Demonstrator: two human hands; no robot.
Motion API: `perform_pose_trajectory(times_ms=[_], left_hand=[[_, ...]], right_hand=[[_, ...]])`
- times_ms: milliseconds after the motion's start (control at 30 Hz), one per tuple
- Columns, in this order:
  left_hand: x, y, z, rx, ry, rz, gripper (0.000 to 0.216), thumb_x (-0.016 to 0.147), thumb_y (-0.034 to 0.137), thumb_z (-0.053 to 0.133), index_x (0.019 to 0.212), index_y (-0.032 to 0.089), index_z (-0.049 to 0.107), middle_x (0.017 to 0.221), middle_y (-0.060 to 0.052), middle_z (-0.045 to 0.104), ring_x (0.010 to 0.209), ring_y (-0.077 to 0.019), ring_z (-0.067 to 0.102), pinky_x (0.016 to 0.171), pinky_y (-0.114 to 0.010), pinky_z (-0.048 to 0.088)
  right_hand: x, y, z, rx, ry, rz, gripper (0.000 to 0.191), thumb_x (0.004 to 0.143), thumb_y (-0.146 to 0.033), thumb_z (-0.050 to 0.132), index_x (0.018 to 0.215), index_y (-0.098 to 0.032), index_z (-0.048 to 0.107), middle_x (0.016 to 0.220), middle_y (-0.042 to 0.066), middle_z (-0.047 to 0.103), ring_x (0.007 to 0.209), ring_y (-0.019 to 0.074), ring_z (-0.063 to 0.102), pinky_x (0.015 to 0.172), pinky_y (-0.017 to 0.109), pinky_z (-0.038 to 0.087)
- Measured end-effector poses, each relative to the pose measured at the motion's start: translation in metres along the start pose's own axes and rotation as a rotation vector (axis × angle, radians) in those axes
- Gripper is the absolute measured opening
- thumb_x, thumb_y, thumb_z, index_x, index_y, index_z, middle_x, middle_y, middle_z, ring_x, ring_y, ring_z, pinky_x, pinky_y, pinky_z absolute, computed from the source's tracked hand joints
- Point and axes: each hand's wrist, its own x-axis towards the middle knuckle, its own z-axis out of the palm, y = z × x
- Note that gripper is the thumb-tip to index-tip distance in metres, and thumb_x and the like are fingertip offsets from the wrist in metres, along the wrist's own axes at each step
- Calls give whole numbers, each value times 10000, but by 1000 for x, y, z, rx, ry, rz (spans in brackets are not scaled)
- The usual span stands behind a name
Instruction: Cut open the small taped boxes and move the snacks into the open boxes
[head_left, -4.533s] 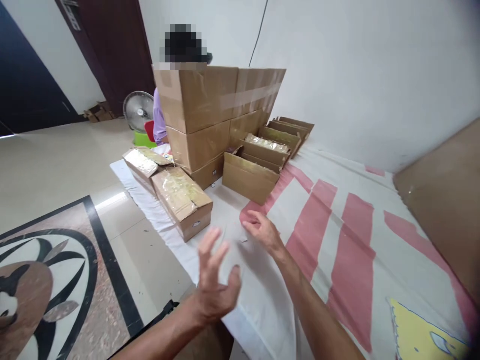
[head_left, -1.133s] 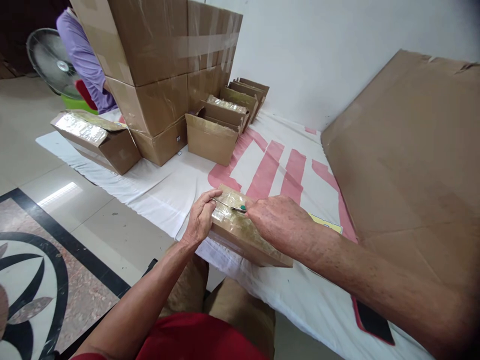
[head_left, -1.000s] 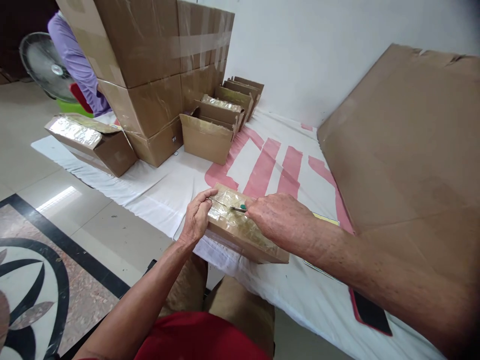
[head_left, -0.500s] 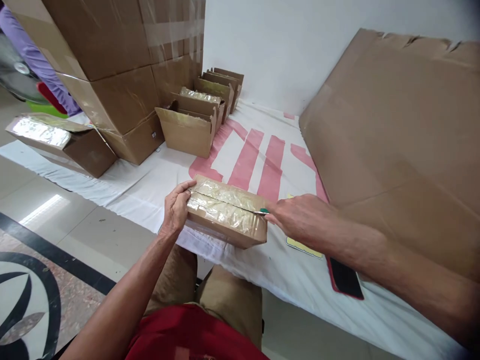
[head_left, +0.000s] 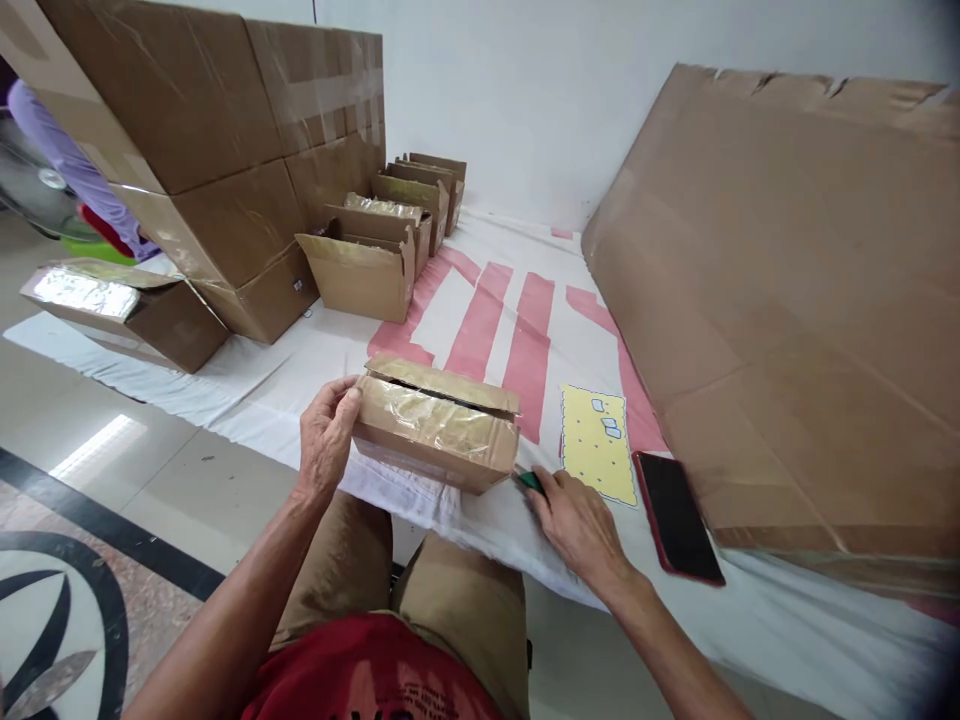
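1 slit box point(head_left: 439, 430); 1 left hand point(head_left: 327, 435) on it; right of it: 1 right hand point(head_left: 576, 522), 1 cutter point(head_left: 531, 481), 1 phone point(head_left: 679, 517), 1 yellow patch point(head_left: 598, 447); left: 1 fan point(head_left: 51, 178)

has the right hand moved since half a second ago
Yes, toward the table's near edge: judged against the card, the right hand hid its middle before, but now sits by its near end, leaving most of it visible.

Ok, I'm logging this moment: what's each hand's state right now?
Left hand: closed on one end of the cardboard box.
Right hand: closed, holding a green-handled cutter.
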Motion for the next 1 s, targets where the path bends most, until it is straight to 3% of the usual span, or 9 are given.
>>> perform_pose_trajectory(times_ms=[167, 333, 400, 467, 567, 667, 733, 867, 1000], left_hand=[[-3, 4, -19, -189, -100, -86, 332, 661, 362, 826, 915, 180, 714, 1217, -115, 753, 1182, -309, 676, 1065, -442, 497], [3, -7, -26, -258, -125, -124, 340, 658, 360, 848, 901, 184, 689, 1176, -105, 751, 1186, -295, 672, 1103, -459, 474], [-1, -8, -29, -147, -84, -76, 394, 709, 385, 825, 1025, 183, 706, 1177, -96, 741, 1135, -272, 683, 1074, -449, 495], [-12, -3, -33, 19, 46, 42, 416, 770, 366, 790, 1138, 195, 699, 1189, -79, 722, 1107, -248, 681, 1054, -433, 506], [-42, 11, -36, 152, 161, 257, 258, 860, 296, 718, 1106, 221, 700, 1079, -34, 710, 1028, -212, 679, 1008, -391, 517], [-77, 27, -24, 167, -96, 376, 82, 913, 220, 652, 966, 248, 708, 928, -3, 713, 891, -181, 683, 848, -323, 540], [-96, 34, -6, 161, -285, 426, 102, 923, 184, 633, 925, 258, 704, 878, 6, 726, 813, -165, 692, 731, -291, 540], [-114, 40, 31, 101, -438, 490, 119, 938, 151, 618, 895, 241, 684, 819, 10, 731, 738, -139, 687, 671, -261, 540], [-108, 40, 34, 134, -384, 527, 118, 953, 154, 599, 916, 228, 683, 821, 4, 725, 748, -136, 679, 696, -263, 542]], right_hand=[[-2, 14, 5, 133, 86, 2, 328, 1015, -287, 510, 1253, -164, 698, 1159, 147, 749, 1062, 315, 692, 870, 404, 470], [-7, 24, -1, 319, 66, 24, 427, 914, -365, 602, 1278, -159, 685, 1252, 180, 726, 1158, 367, 648, 962, 477, 452], [-10, 20, 4, 423, 42, 67, 393, 885, -319, 571, 1204, -135, 710, 1196, 209, 737, 1137, 385, 650, 989, 524, 441], [-17, 16, 6, 503, 60, 124, 396, 934, -290, 451, 1193, -128, 703, 1155, 211, 746, 1087, 348, 675, 981, 510, 468], [-39, 12, -5, 896, 73, 242, 473, 1033, -396, 306, 1238, -153, 656, 1065, 159, 760, 849, 246, 705, 788, 391, 558], [-66, 2, -28, 1475, 5, 346, 467, 1000, -573, 467, 1161, -176, 652, 943, 99, 744, 657, 182, 646, 587, 305, 526], [-80, -8, -41, 1630, -18, 362, 447, 953, -599, 577, 1093, -183, 663, 893, 79, 730, 624, 162, 623, 549, 280, 502], [-96, -27, -48, 1647, -11, 316, 438, 959, -583, 594, 1128, -189, 681, 883, 77, 743, 628, 160, 626, 558, 274, 510], [-94, -26, -34, 1316, 123, 210, 439, 1025, -539, 497, 1248, -212, 686, 1038, 88, 774, 819, 209, 708, 753, 335, 579]])
